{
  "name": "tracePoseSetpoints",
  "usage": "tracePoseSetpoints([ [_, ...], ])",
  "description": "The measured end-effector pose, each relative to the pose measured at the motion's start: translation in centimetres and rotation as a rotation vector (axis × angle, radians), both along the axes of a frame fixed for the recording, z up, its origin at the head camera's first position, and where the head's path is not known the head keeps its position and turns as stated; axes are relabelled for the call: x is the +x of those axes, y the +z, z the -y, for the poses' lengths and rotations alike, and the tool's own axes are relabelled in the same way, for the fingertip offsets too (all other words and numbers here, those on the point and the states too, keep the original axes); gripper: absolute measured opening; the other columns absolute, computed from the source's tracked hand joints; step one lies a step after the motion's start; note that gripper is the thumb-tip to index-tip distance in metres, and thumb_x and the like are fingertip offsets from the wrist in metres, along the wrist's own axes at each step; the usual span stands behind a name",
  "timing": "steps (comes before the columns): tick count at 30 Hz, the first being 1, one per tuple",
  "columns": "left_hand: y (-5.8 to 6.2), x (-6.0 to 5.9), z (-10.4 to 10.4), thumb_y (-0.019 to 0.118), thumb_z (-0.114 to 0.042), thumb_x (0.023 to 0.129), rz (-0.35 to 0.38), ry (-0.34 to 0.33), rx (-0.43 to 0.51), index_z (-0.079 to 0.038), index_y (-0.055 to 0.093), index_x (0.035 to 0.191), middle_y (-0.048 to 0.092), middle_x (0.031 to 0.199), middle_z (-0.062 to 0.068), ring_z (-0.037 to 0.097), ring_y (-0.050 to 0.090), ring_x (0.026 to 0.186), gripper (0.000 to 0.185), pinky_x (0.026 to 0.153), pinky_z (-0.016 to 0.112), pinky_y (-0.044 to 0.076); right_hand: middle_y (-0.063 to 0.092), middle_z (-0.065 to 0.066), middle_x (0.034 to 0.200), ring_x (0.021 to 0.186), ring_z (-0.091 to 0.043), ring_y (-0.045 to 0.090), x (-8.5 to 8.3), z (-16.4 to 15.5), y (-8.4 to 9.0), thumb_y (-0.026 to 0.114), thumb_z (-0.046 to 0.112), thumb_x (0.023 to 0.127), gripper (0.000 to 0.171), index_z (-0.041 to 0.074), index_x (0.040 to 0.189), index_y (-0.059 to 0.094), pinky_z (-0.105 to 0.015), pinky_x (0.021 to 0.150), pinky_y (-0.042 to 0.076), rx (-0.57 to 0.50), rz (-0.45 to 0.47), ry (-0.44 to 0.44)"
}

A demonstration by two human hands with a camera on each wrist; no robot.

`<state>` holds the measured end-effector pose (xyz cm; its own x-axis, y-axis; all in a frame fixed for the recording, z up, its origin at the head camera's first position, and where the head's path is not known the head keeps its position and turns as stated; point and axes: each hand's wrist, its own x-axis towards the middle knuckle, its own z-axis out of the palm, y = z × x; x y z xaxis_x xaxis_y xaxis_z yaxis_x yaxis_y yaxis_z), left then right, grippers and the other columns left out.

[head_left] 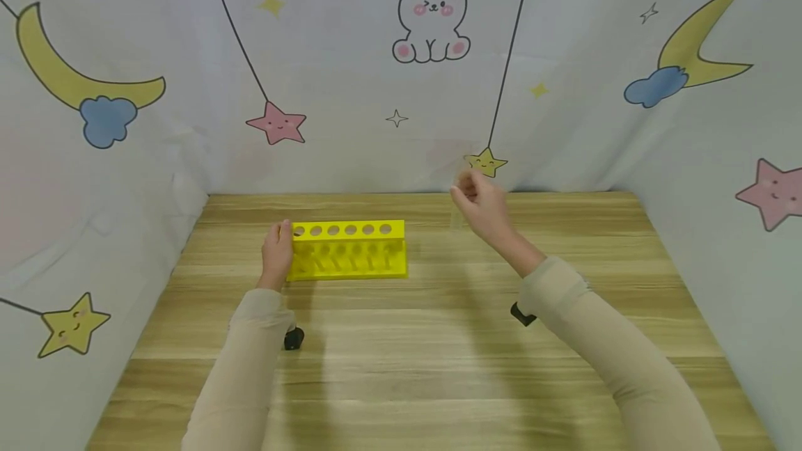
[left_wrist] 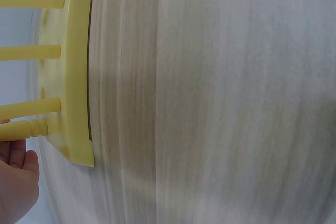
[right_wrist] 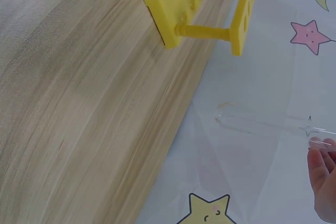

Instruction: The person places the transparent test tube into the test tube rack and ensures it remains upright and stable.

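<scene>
Lowest in the head view, two beige sleeves (head_left: pixel 250 367) reach up the frame over the wooden bench (head_left: pixel 438 367), and the left hand (head_left: pixel 276 253) has its grip wrapped round the left end of the yellow test-tube rack (head_left: pixel 348 249) at centre left, seemingly to steady it. The right hand (head_left: pixel 481 206) hangs in the air right of centre, well clear of the rack, pinching one end of a clear glass test tube (right_wrist: pixel 262 124) by the fingertips (right_wrist: pixel 323 153). The tube lies roughly level, its rounded end free, and the rack's six holes look empty.
</scene>
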<state>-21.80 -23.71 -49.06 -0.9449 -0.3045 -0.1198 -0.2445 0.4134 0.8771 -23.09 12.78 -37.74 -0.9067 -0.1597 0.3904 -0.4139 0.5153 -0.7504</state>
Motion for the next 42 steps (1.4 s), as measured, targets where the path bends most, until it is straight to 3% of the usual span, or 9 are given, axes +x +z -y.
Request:
tracePoseSetpoints([
  [9, 0.1, 0.0, 0.0, 0.021, -0.05, 0.093, -0.005, 0.009, 0.002, -0.001, 0.036, 0.126, 0.041, 0.128, 0.019, 0.032, 0.037, 0.116, 0.061, 0.098, 0.045, 0.03, 0.057, -0.012, 0.086, 0.081, -0.021, 0.058, -0.2, 0.4, -0.2, 0.053, 0.016, 0.087, 0.018, 0.001, 0.098, 0.051, -0.031, 0.072, 0.05, -0.003, 0.015, 0.025],
  [23, 0.2, 0.0, -0.1, 0.021, -0.045, 0.095, -0.008, 0.002, 0.005, 0.0, 0.037, 0.124, 0.044, 0.121, 0.02, 0.032, 0.038, 0.11, 0.056, 0.094, 0.043, 0.031, 0.057, -0.011, 0.086, 0.082, -0.021, 0.057, -0.4, 1.7, 0.4, 0.051, 0.017, 0.088, 0.018, 0.002, 0.097, 0.051, -0.031, 0.074, 0.049, -0.006, 0.031, 0.048],
  [36, 0.4, 0.1, -0.1, 0.019, -0.05, 0.093, -0.011, -0.006, 0.011, 0.0, 0.037, 0.124, 0.043, 0.123, 0.021, 0.033, 0.038, 0.111, 0.061, 0.096, 0.045, 0.031, 0.057, -0.011, 0.082, 0.077, -0.02, 0.057, -0.5, 2.7, 0.4, 0.053, 0.015, 0.087, 0.016, 0.001, 0.094, 0.051, -0.028, 0.07, 0.05, -0.007, -0.001, 0.069],
  [42, 0.4, 0.0, -0.1, 0.021, -0.044, 0.095, -0.001, -0.009, 0.012, 0.001, 0.037, 0.124, 0.043, 0.124, 0.02, 0.033, 0.038, 0.111, 0.055, 0.095, 0.044, 0.031, 0.056, -0.012, 0.083, 0.078, -0.021, 0.057, -0.6, 3.2, 0.3, 0.054, 0.014, 0.086, 0.016, -0.001, 0.093, 0.051, -0.029, 0.07, 0.05, -0.007, -0.018, 0.069],
])
